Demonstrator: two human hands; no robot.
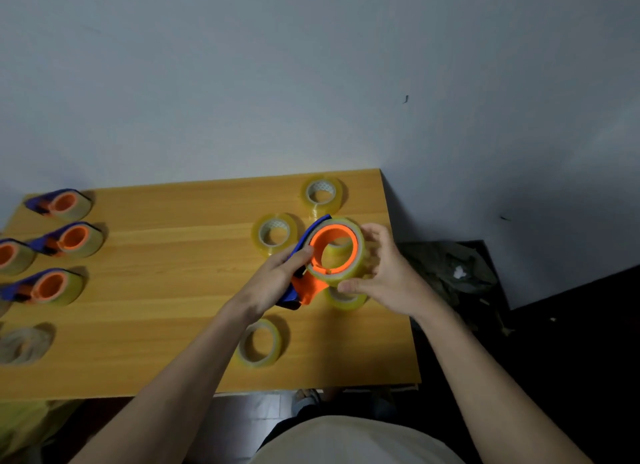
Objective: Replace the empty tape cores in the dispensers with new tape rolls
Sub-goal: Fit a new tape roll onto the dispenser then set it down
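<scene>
Above the right part of the wooden table (173, 325) I hold a blue and orange tape dispenser (304, 287). My left hand (277, 276) grips its blue body. A clear yellowish tape roll (349, 273) sits around its orange hub, and my right hand (384, 273) wraps the roll's right side. Loose new rolls lie at the back right (322, 193), left of the dispenser (273, 233), near the front edge (259, 342), and one under my right hand (346, 299), partly hidden.
Several dispensers with tape on them lie along the table's left side (65, 237). A pale empty core or wad of tape (24, 344) lies at the front left. Beyond the table's right edge, dark cloth (446, 269) lies on the floor. A wall rises behind.
</scene>
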